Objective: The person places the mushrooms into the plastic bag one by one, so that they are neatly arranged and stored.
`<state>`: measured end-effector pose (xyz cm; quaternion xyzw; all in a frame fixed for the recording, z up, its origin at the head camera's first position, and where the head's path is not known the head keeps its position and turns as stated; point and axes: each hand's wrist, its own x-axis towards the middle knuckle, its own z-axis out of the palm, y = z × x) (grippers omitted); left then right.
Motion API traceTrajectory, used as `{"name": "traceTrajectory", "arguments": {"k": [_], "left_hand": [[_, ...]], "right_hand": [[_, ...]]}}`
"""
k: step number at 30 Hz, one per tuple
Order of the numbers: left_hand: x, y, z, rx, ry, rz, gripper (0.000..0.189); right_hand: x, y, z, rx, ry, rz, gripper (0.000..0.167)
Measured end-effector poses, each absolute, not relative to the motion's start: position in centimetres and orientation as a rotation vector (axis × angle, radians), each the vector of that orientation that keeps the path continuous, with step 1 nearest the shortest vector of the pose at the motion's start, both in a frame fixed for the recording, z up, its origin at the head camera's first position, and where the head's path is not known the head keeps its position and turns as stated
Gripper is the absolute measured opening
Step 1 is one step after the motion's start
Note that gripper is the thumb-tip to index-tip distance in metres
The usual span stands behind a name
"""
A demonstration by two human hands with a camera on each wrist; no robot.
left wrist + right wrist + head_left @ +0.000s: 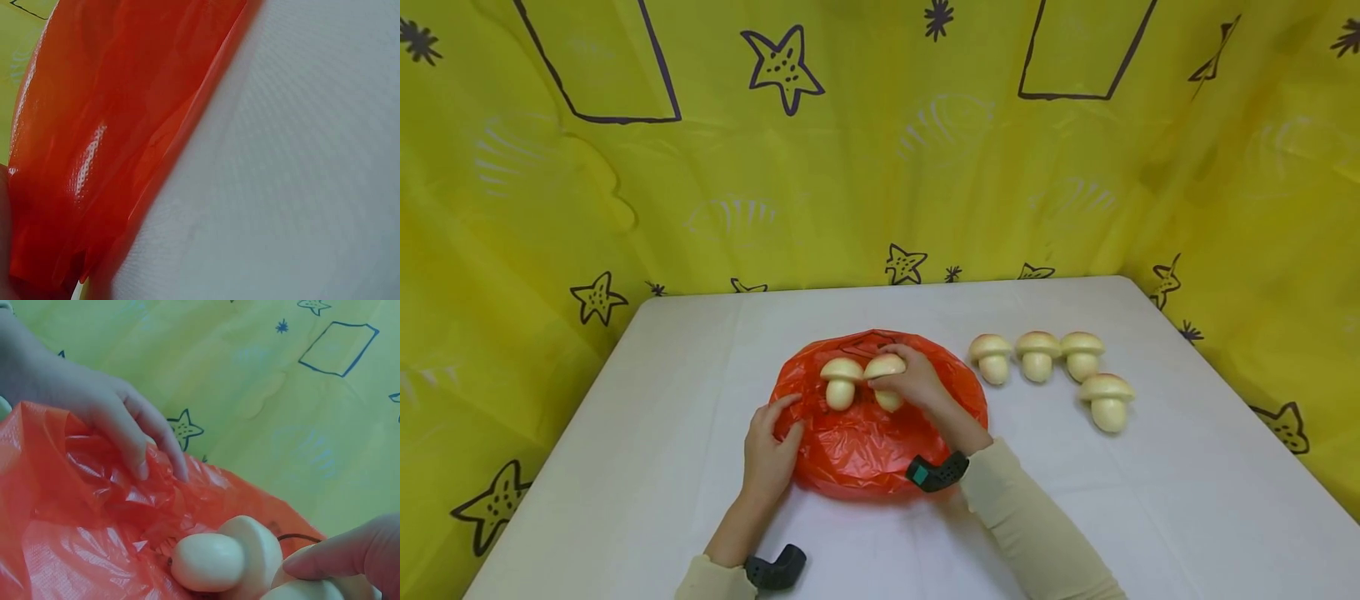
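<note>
A red plastic bag (850, 454) lies spread wide on the table, with its inside facing up. My right hand (917, 383) grips a cream toy mushroom (884, 365) with a faintly reddish cap over the bag. Just left of it, a second toy mushroom (841, 393) lies in the bag; the right wrist view shows its rounded stem (209, 562). At the bag's left rim is my left hand (767, 450), thumb and index finger apart. In the right wrist view its extended fingers (134, 447) touch the crumpled plastic. The left wrist view shows mostly the bag's red side (119, 125).
Several more toy mushrooms stand to the right of the bag: a row of three, the middle one (1038, 357) among them, and one (1107, 402) nearer. White cloth covers the table (647, 467). Yellow patterned curtain (850, 183) closes off the back and sides.
</note>
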<state>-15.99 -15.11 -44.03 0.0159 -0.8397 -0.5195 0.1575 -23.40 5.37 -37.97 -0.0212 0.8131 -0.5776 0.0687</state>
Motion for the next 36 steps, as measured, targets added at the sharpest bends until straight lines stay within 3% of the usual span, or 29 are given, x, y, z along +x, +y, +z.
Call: {"name": "traceTrajectory", "arguments": {"k": [27, 36], "left_hand": [[-15.9, -15.0, -44.1, 0.012, -2.366, -1.42, 0.032], [-15.9, -15.0, -44.2, 0.003, -2.367, -1.426, 0.032]], "right_hand": [[-23.5, 4.4, -38.6, 0.011, 2.478, -1.695, 0.049], [-24.9, 4.6, -40.7, -0.067, 2.51, -1.681, 0.052]]}}
